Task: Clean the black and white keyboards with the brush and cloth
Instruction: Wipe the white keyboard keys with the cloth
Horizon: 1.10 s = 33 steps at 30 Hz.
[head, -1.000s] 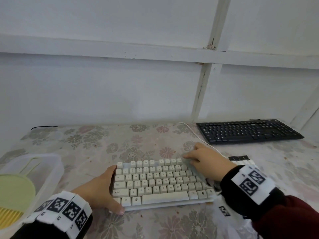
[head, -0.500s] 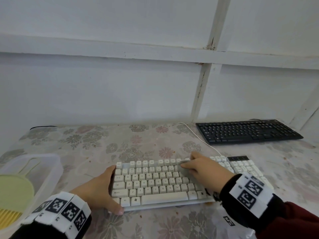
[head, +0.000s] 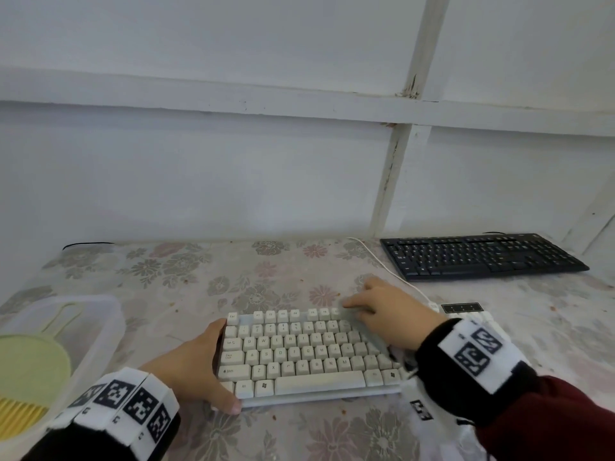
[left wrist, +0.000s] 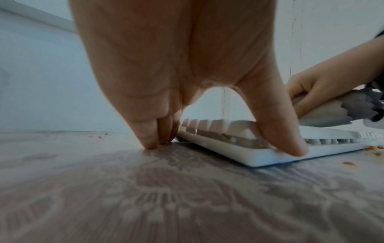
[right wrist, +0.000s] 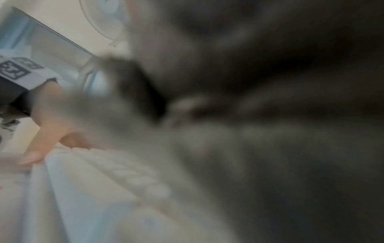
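Observation:
The white keyboard (head: 299,354) lies in front of me on the flowered table. My left hand (head: 213,367) holds its left end, with the thumb (left wrist: 290,148) on the front rim and the fingertips (left wrist: 153,144) on the table against the side. My right hand (head: 382,314) grips a grey cloth (left wrist: 328,115) and presses it on the upper right keys; in the head view the hand hides most of the cloth. The right wrist view is a blur of cloth (right wrist: 270,115). The black keyboard (head: 479,256) lies at the back right. A yellow-green brush (head: 30,371) sits in a tub at the left.
The clear plastic tub (head: 100,327) stands at the table's left edge. A white cable (head: 382,264) runs from the white keyboard toward the back wall. Orange crumbs (left wrist: 374,148) lie on the table by the keyboard's front edge. A white wall closes the back.
My right hand drew the cloth toward me over the key rows, then pushed it back up to the top row. The left hand has kept its hold.

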Each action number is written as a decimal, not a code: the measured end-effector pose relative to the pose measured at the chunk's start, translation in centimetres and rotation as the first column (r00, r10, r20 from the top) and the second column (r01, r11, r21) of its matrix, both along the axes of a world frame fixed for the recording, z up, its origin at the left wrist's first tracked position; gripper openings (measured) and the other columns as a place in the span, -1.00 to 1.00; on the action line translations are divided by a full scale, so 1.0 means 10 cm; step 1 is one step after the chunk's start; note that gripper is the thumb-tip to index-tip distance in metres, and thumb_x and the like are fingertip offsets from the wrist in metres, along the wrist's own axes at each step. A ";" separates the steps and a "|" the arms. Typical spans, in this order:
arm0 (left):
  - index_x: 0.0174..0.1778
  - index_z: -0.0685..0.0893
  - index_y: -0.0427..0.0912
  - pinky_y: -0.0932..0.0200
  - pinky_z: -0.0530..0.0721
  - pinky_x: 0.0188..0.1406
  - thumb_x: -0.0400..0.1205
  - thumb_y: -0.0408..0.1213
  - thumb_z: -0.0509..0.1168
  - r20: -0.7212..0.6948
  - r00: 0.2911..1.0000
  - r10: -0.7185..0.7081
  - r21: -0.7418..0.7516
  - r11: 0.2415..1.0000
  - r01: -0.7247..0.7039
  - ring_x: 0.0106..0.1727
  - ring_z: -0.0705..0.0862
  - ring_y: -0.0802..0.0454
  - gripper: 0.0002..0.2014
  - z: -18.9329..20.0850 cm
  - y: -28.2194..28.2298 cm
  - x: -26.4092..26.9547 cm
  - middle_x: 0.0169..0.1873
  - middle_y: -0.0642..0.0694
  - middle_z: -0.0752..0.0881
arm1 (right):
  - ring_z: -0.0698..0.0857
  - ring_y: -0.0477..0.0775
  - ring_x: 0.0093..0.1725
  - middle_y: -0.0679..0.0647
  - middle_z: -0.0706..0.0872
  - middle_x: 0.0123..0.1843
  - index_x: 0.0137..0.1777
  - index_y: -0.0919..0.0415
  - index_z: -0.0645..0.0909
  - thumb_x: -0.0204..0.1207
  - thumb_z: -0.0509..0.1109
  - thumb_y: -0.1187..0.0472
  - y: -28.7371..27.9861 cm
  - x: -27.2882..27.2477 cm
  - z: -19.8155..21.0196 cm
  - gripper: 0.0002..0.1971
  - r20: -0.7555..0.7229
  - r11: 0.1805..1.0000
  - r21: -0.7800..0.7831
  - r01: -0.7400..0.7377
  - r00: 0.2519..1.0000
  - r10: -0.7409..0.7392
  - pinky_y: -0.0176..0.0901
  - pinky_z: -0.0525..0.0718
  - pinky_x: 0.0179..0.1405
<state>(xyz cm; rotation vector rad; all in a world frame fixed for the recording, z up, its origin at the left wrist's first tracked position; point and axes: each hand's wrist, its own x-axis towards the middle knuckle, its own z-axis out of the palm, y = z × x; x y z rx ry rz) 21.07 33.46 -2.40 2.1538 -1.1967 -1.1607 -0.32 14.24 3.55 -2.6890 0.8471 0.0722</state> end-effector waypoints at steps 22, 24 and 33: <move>0.59 -0.06 0.04 0.36 0.48 0.21 0.18 -0.21 0.68 -0.007 1.000 0.015 -0.009 1.000 -0.015 0.27 0.49 0.26 0.23 0.00 0.00 -0.01 0.23 0.31 0.45 | 0.44 -0.14 -0.15 -0.06 0.38 -0.04 0.39 0.00 0.58 0.69 0.15 0.19 -0.34 -0.36 -0.19 -0.66 -0.078 0.996 -0.036 0.076 0.994 -0.078 -0.44 0.35 -0.24; 0.59 -0.06 0.04 0.28 0.47 0.32 0.16 -0.17 0.69 -0.001 1.000 0.012 -0.002 1.000 -0.012 0.31 0.49 0.23 0.25 0.01 0.01 -0.01 0.26 0.30 0.45 | 0.45 -0.10 -0.10 -0.01 0.42 0.00 0.41 -0.02 0.57 0.69 0.14 0.19 -0.38 -0.40 -0.17 -0.65 -0.113 0.996 -0.038 0.078 0.990 -0.082 -0.42 0.35 -0.21; 0.59 -0.08 0.04 0.33 0.43 0.25 0.15 -0.14 0.69 0.012 1.000 0.011 0.011 1.000 -0.011 0.28 0.48 0.23 0.26 0.01 -0.01 -0.01 0.17 0.36 0.43 | 0.56 0.02 -0.21 0.01 0.41 -0.06 -0.17 0.07 0.65 0.66 0.18 0.07 -0.51 -0.65 -0.04 -0.73 -0.177 0.960 -0.205 0.193 0.957 -0.230 -0.35 0.40 -0.31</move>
